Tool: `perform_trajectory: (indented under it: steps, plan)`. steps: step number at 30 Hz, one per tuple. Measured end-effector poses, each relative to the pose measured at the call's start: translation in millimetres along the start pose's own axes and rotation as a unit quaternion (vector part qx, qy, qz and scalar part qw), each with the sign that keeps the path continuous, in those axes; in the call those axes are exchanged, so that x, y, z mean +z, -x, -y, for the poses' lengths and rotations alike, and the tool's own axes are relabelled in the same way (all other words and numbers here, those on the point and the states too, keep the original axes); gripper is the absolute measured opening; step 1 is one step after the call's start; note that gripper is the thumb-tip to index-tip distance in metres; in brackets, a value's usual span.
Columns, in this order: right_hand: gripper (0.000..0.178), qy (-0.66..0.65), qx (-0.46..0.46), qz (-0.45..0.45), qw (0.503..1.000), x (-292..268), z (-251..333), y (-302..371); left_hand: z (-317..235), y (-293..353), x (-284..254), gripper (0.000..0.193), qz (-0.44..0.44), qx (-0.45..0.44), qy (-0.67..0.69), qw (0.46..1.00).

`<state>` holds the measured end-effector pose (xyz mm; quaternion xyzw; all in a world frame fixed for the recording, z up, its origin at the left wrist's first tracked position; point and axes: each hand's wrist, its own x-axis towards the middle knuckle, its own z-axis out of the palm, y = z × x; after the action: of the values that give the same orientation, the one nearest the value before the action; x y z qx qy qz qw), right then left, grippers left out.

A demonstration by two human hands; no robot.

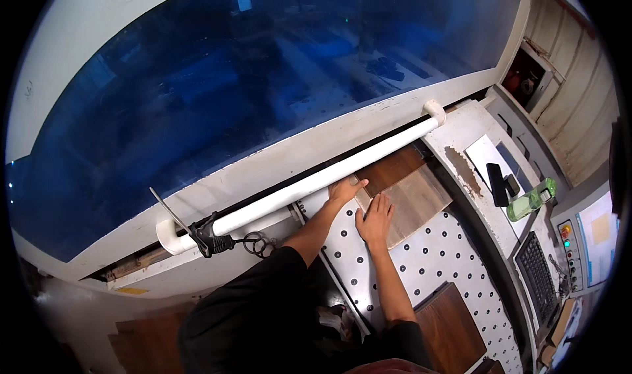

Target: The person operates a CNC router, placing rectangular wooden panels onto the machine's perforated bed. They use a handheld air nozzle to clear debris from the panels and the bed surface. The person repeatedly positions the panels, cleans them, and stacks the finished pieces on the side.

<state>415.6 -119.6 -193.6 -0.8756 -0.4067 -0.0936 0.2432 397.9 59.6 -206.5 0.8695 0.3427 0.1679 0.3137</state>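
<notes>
A pale brown wooden board (pixel 421 206) and a dark brown wooden board (pixel 393 171) lie side by side on a white ball-studded table (pixel 421 259), their far ends reaching toward the machine. At their left edge my left hand (pixel 345 190) grips the dark board, thumb over its top and the other fingers mostly hidden. My right hand (pixel 376 220) rests at the left edge of the pale board, fingers stretched out and lying flat. Nearer to me, another dark brown board (pixel 451 328) lies on the table beyond my right forearm.
A machine hood with a blue window (pixel 263 78) and a white tubular bar (pixel 316 180) stands ahead. A black cable-ended tool (pixel 212 241) hangs at the bar's left. At right are a green bottle (pixel 530 201), a phone (pixel 496 184), a keyboard (pixel 536 278) and a monitor (pixel 598 232).
</notes>
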Motion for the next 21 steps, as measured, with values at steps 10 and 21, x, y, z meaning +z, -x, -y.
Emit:
perform_trajectory:
  steps: [10,21]
  plan:
    - [0.049,-0.033,-0.050,-0.075,0.995,-25.8,40.1,61.9,25.6,3.6,-21.8,0.093,0.025,0.008,0.009,1.000]
    - [0.042,-0.055,-0.009,-0.094,0.994,-22.9,31.0,89.1,-14.1,376.9,-228.8,0.030,-0.229,0.299,0.067,0.924]
